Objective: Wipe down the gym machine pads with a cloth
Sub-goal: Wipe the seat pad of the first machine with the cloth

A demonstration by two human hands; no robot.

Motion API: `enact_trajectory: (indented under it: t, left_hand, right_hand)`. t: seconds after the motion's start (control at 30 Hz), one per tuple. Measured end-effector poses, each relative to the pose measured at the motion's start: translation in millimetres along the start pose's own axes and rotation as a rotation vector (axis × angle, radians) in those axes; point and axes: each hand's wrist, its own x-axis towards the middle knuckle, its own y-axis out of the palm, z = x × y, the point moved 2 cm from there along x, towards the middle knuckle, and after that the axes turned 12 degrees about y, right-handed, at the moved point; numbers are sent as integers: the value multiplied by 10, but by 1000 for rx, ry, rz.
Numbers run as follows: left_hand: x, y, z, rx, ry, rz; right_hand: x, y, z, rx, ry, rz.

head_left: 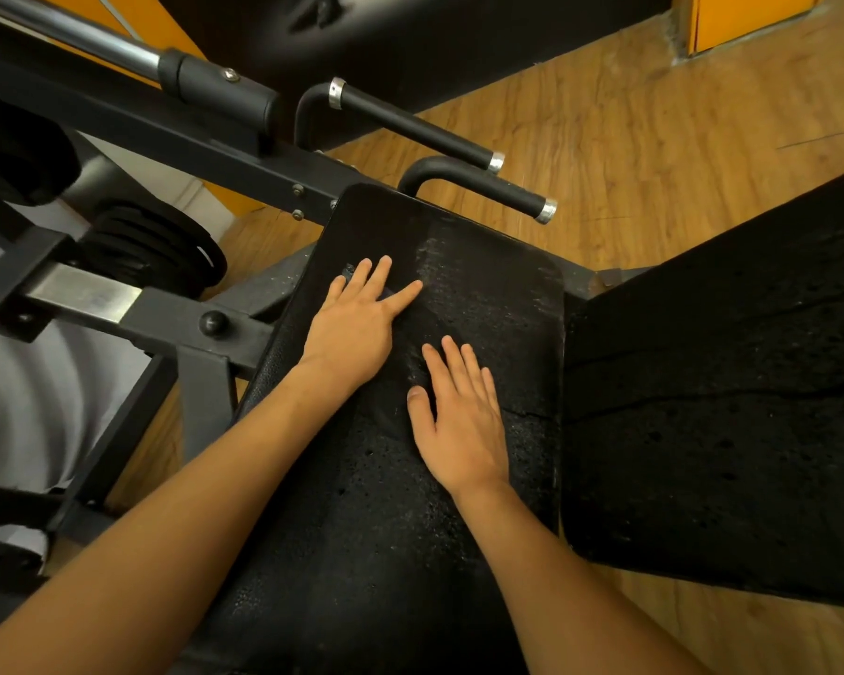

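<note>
2 hands pressed flat, fingers straight, gripping nothing: left hand (356, 328) farther up the pad (498, 294), right hand (464, 421) nearer the body. Dark cloth (383, 406) probably spread beneath both; black on black, edges unclear. Pad's long axis runs away from the body; far end nearest the left hand.

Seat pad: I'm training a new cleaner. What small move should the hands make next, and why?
Probably push both hands forward toward the handles. The left hand and right hand lie flat on the seat pad, a dark cloth seemingly under them, and a greyish streaked patch lies beyond the fingertips.
</note>
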Motion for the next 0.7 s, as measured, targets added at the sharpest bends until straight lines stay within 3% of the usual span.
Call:
enact_trajectory:
  t: [0.7]
  left_hand:
    - [-223,-43,-4,-166,-18,-18]
  right_hand:
    - [-14,24,-17,6,13,-23]
